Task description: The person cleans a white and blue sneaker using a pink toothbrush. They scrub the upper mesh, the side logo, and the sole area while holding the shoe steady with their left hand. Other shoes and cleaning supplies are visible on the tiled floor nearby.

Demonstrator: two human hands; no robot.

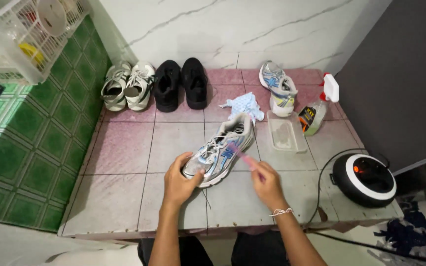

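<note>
View: head camera, looking down at a tiled ledge (124, 197).
Shoe: a silver and blue sneaker (220, 150) lies on the ledge in front of the person, toe towards them, heel pointing away to the right.
Handling: it looks light, with soft mesh uppers and a stiffer sole; the toe cap or sole edge seems the firmest place to grip, and loose laces could snag.
Left hand: the left hand (178, 184) is cupped over the toe, fingers wrapped round it, pinning the shoe down.
Right hand: the right hand (267, 183) is closed narrowly on the handle of a pink brush (242, 155), whose far end lies against the shoe's side.
Arm pose: both forearms come in from below, elbows near the body; the right wrist, with a white band, is bent inward.
Nearby: a clear tray (286, 133) just beside the shoe, a blue cloth (242, 106), the matching sneaker (278, 88), a spray bottle (316, 111).
Further off: a white pair (126, 84), a black pair (181, 83), a round black device (365, 178).
</note>
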